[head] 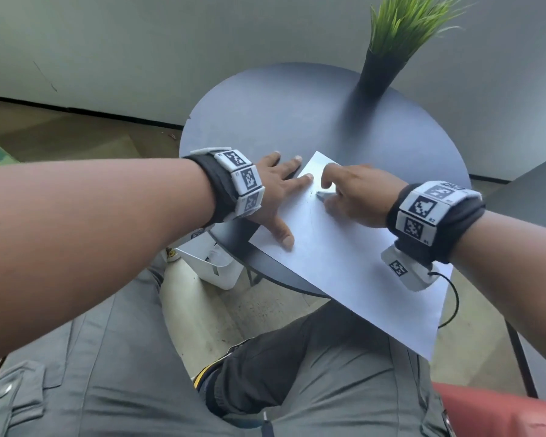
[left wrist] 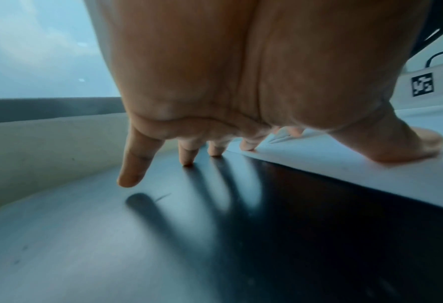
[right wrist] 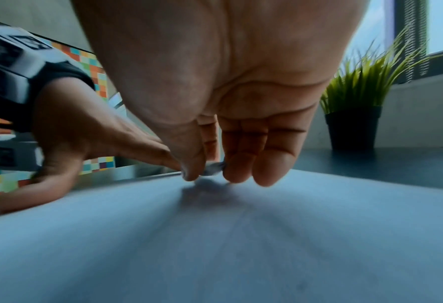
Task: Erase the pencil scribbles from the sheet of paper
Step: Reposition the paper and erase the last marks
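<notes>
A white sheet of paper [head: 344,257] lies slanted on the round dark table [head: 281,121], its near corner hanging over the edge. My left hand [head: 281,190] lies flat with spread fingers; thumb and index finger press the sheet's left edge [left wrist: 344,164], while the other fingers [left wrist: 186,155] rest on the table. My right hand [head: 350,197] pinches a small grey eraser [head: 322,195] between thumb and fingers and holds it down on the paper near its far corner. The eraser [right wrist: 212,169] shows blurred in the right wrist view. Faint pencil marks [head: 311,197] lie just left of it.
A black pot with green grass-like plant [head: 382,67] stands at the table's far right. A white bin [head: 215,263] sits on the floor under the table's left side. My grey-trousered legs [head: 139,357] are below, with a red seat [head: 501,411] at the lower right.
</notes>
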Motion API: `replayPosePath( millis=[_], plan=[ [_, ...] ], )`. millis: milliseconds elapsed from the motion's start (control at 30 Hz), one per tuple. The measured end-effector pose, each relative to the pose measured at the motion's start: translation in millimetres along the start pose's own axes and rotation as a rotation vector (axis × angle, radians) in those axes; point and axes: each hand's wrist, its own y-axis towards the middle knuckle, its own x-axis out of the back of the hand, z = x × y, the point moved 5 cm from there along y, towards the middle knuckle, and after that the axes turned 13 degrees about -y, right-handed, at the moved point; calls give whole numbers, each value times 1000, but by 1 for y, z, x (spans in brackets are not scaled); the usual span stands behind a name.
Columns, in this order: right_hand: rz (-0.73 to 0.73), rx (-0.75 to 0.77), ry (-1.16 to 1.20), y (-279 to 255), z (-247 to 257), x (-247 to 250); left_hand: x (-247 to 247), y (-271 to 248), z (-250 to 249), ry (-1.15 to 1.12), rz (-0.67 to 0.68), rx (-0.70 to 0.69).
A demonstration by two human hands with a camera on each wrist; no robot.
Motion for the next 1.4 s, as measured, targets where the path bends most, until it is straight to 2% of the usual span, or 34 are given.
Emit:
replayPosePath(
  millis=[67, 100, 167, 233, 267, 367, 400, 467, 533, 567, 600, 700, 733, 767, 833, 900, 1033, 1067, 1167, 1200, 1233, 1300, 1333, 1367, 1400],
  plan=[
    [-37, 6, -11, 2, -1, 3, 2, -2, -2, 30, 21, 2],
    [-67, 64, -10, 0, 7, 4, 3, -2, -3, 41, 30, 7],
    [-108, 280, -3, -14, 33, 2, 4, -2, -5, 68, 49, 1],
    [-61, 441, -50, -25, 50, -4, 6, -1, -9, 115, 63, -31],
    [-59, 433, -54, -24, 47, -4, 7, 0, -11, 133, 69, -52],
    [-146, 160, -30, -9, 18, 3, 9, 6, -14, 151, 82, -87],
    [-160, 114, -39, -7, 16, 2, 8, 6, -14, 146, 87, -83],
    [-169, 213, -42, -12, 35, -4, 8, 5, -13, 147, 97, -73],
    [-87, 398, -15, -26, 57, -9, 8, 4, -14, 158, 93, -72],
    [-54, 442, -3, -28, 58, -9, 9, 4, -15, 159, 91, -72],
    [-60, 427, 15, -26, 52, -5, 10, 3, -15, 160, 91, -71],
    [-169, 143, 30, -12, 22, 6, 9, 5, -14, 159, 95, -59],
    [-179, 104, -6, -13, 22, 4, 8, 5, -13, 157, 99, -56],
    [-177, 134, -37, -17, 31, 2, 8, 5, -13, 151, 104, -56],
    [-100, 312, -29, -31, 60, -8, 8, 4, -14, 154, 100, -65],
    [-25, 401, 12, -37, 62, -10, 8, 5, -14, 162, 92, -69],
    [-121, 59, -27, -19, 20, -1, 5, 7, -12, 170, 88, -55],
    [-131, 90, -63, -21, 26, -2, 5, 7, -12, 175, 89, -58],
    [-59, 419, -20, -40, 63, -8, 6, 5, -14, 166, 86, -53],
    [-41, 457, -9, -41, 61, -8, 7, 5, -14, 163, 85, -51],
    [-50, 402, -15, -36, 51, -5, 7, 6, -13, 163, 86, -49],
    [-133, 162, -44, -23, 27, 4, 6, 8, -11, 165, 91, -48],
    [-146, 91, -56, -21, 23, 2, 5, 9, -11, 158, 97, -47],
    [-156, 117, -70, -24, 29, 0, 4, 9, -10, 150, 101, -45],
    [-156, 213, -66, -29, 44, -2, 3, 10, -10, 146, 100, -43]
  ],
)
